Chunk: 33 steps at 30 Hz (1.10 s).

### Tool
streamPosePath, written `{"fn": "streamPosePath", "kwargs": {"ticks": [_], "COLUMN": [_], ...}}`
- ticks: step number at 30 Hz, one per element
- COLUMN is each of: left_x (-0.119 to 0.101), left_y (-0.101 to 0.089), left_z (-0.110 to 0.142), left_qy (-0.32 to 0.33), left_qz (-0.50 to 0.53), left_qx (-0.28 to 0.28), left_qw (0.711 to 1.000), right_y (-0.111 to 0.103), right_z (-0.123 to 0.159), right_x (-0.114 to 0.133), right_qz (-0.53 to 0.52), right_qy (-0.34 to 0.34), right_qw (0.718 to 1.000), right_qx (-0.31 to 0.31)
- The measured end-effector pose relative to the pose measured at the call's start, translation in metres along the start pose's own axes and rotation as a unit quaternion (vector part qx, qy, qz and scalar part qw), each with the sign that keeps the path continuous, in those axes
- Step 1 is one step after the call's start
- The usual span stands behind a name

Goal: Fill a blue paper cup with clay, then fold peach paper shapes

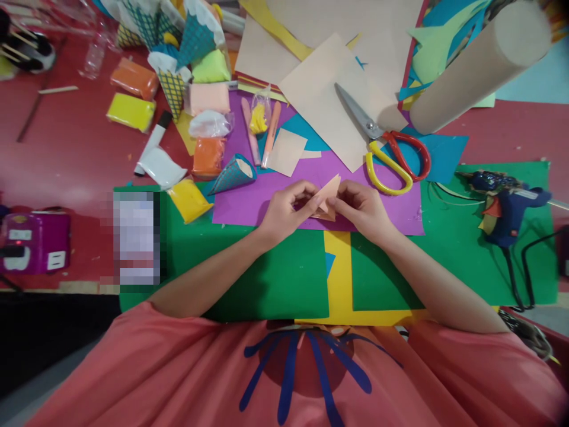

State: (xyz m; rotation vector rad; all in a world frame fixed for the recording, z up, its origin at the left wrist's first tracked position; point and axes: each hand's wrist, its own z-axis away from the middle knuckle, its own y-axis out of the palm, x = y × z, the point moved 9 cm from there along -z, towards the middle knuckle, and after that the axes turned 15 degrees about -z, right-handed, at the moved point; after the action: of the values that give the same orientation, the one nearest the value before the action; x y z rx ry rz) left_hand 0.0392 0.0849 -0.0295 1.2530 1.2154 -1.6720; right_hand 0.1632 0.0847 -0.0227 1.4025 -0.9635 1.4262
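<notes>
Between my two hands is a small folded piece of peach paper [329,193], held over a purple sheet [249,204]. My left hand [291,207] pinches its left side with thumb and curled fingers. The right side is gripped by my right hand [362,207], thumb toward the middle. Some of the paper is hidden behind my fingers. Just beyond lie a small peach paper square [288,152] and a blue-green cone [233,174] with a grid pattern. Scissors [371,127] with one red and one yellow handle rest on a larger peach sheet [324,89], beyond my right hand.
Green mats [267,279] lie under my forearms. A glue gun [511,207] with a cord is at the right. A thick paper roll [480,65] stands far right. Packets of coloured clay [210,155], a marker [153,142] and decorated cones [171,83] crowd the left.
</notes>
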Motion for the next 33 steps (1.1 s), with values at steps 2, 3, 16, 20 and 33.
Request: {"fn": "streamPosePath", "kwargs": {"ticks": [2,3,16,20,33], "left_x": [0.001,0.002,-0.005,-0.004,-0.011], "left_y": [0.002,0.003,0.001,-0.001,-0.005], "left_z": [-0.002,-0.004,-0.011,-0.009,-0.007], "left_qy": [-0.011,-0.014,0.016,0.02,0.066], "left_qz": [0.012,0.016,0.007,-0.007,-0.045], "left_qx": [0.003,0.006,-0.002,-0.013,-0.037], "left_qw": [1.0,1.0,1.0,1.0,0.996], "right_y": [-0.001,-0.001,-0.002,-0.001,-0.002], "right_z": [-0.003,-0.004,-0.008,-0.008,-0.007], "right_x": [0.002,0.004,0.008,0.008,-0.001], "right_qz": [0.006,0.009,-0.003,-0.042,-0.146], "right_qy": [-0.011,-0.018,-0.018,-0.001,0.05], "right_qw": [1.0,1.0,1.0,0.999,0.988], "right_qx": [-0.003,-0.005,0.005,0.009,-0.009]}}
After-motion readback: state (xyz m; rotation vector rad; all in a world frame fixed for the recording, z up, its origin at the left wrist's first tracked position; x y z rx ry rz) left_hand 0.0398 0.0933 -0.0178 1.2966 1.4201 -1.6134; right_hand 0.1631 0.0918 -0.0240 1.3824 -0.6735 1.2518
